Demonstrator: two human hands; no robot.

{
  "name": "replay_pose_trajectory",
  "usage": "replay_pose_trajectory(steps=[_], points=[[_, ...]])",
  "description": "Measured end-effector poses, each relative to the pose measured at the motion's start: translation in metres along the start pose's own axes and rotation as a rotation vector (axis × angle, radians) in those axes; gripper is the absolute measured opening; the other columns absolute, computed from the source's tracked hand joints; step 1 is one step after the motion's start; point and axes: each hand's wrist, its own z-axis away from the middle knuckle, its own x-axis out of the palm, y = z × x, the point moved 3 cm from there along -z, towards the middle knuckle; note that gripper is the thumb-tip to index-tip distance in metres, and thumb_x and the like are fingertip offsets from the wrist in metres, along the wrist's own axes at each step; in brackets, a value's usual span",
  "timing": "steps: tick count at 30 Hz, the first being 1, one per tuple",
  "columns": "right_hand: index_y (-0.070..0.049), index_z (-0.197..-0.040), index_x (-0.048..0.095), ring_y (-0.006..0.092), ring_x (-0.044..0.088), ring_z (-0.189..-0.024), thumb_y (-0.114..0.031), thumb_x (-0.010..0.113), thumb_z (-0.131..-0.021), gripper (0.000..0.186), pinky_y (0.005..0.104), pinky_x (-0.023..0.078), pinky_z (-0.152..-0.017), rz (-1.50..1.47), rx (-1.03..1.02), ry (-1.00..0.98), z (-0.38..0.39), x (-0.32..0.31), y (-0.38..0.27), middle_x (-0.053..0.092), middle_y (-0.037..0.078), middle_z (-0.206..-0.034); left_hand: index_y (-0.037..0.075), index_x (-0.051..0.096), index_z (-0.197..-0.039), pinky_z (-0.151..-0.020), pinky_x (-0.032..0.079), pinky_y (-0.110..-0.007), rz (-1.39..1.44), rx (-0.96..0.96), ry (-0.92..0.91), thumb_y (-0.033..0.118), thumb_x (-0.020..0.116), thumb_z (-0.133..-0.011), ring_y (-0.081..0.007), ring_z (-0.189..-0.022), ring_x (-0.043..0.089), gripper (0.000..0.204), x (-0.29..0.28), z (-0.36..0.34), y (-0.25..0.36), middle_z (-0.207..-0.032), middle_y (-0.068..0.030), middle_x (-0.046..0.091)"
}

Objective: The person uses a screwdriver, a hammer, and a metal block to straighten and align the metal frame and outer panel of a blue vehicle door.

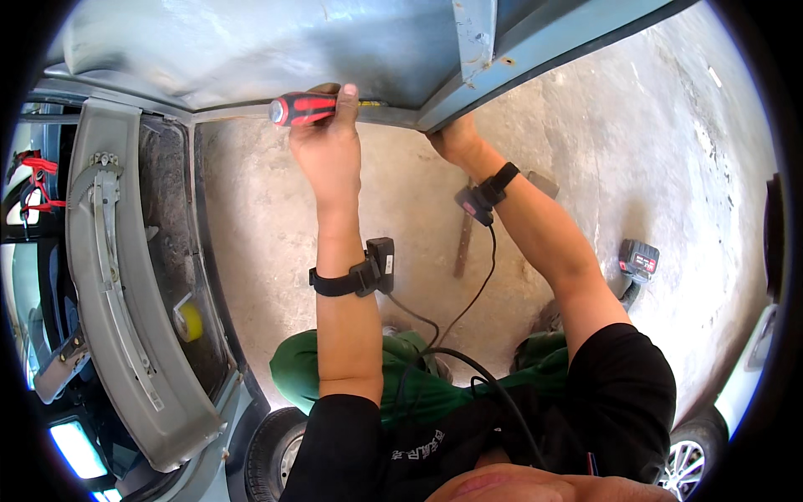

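A screwdriver with a red and black handle (303, 108) is gripped in my left hand (328, 159). Its butt end points left, and the handle lies roughly level along the lower edge of a blue-grey metal vehicle panel (251, 50). Just right of my fingers, something small and yellow shows at that edge; the screwdriver's tip cannot be made out. My right hand (457, 140) reaches up to the panel's lower right corner, under a rusty-spotted bracket (475, 38). The right fingers are hidden behind the corner.
At left, a vehicle opening holds a grey trim piece (117, 251) and a yellow tape roll (189, 321). A flat metal strip (462, 238) lies on the concrete floor below my right wrist. A battery-powered tool (638, 261) rests at right. Cables run from devices strapped on both wrists.
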Motion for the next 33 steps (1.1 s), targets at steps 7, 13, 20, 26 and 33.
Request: replay_pose_trajectory(steps=[7, 13, 20, 26, 33], points=[[-0.01, -0.132, 0.052, 0.0189, 0.052, -0.122, -0.036, 0.048, -0.099, 0.043, 0.0375, 0.043, -0.102, -0.03, -0.003, -0.003, -0.011, -0.01, 0.004, 0.055, 0.003, -0.134, -0.003, 0.064, -0.08, -0.058, 0.053, -0.027, -0.386, 0.157, 0.004, 0.015, 0.08, -0.083, -0.012, -0.065, 0.062, 0.025, -0.004, -0.009, -0.004, -0.073, -0.0065, 0.065], [-0.006, -0.132, 0.051, 0.0205, 0.052, -0.12, -0.031, 0.046, -0.101, 0.041, 0.0369, 0.042, -0.103, -0.057, -0.002, 0.015, -0.013, 0.001, -0.006, 0.056, 0.005, -0.133, 0.001, 0.06, -0.074, -0.056, 0.042, -0.024, -0.334, 0.026, -0.08, 0.022, 0.08, -0.084, -0.0079, -0.056, 0.048, 0.031, 0.012, -0.014, 0.007, -0.059, -0.0014, 0.058], [-0.004, -0.131, 0.051, 0.0214, 0.052, -0.12, -0.03, 0.044, -0.101, 0.041, 0.0376, 0.044, -0.1, -0.047, -0.011, 0.014, -0.019, 0.0, -0.013, 0.055, 0.007, -0.133, -0.002, 0.064, -0.078, -0.057, 0.043, -0.024, -0.257, -0.096, -0.188, 0.019, 0.074, -0.089, -0.0069, -0.058, 0.05, 0.026, 0.02, -0.024, 0.016, -0.065, -0.0005, 0.06], [-0.007, -0.13, 0.053, 0.0187, 0.052, -0.119, -0.035, 0.047, -0.1, 0.041, 0.0359, 0.045, -0.098, -0.039, -0.038, 0.009, -0.016, -0.009, -0.001, 0.056, 0.004, -0.132, -0.001, 0.066, -0.08, -0.057, 0.043, -0.022, -0.422, 0.055, -0.245, 0.012, 0.071, -0.088, -0.0045, -0.06, 0.049, 0.016, 0.026, -0.031, 0.016, -0.065, 0.002, 0.058], [-0.009, -0.132, 0.052, 0.0168, 0.052, -0.119, -0.038, 0.05, -0.099, 0.044, 0.0351, 0.044, -0.099, -0.045, -0.043, 0.044, -0.014, -0.007, -0.004, 0.056, 0.002, -0.133, -0.002, 0.067, -0.084, -0.059, 0.045, -0.022, -0.425, 0.049, -0.207, 0.014, 0.071, -0.09, -0.0052, -0.063, 0.055, 0.017, 0.012, -0.032, 0.008, -0.069, -0.0005, 0.063]])
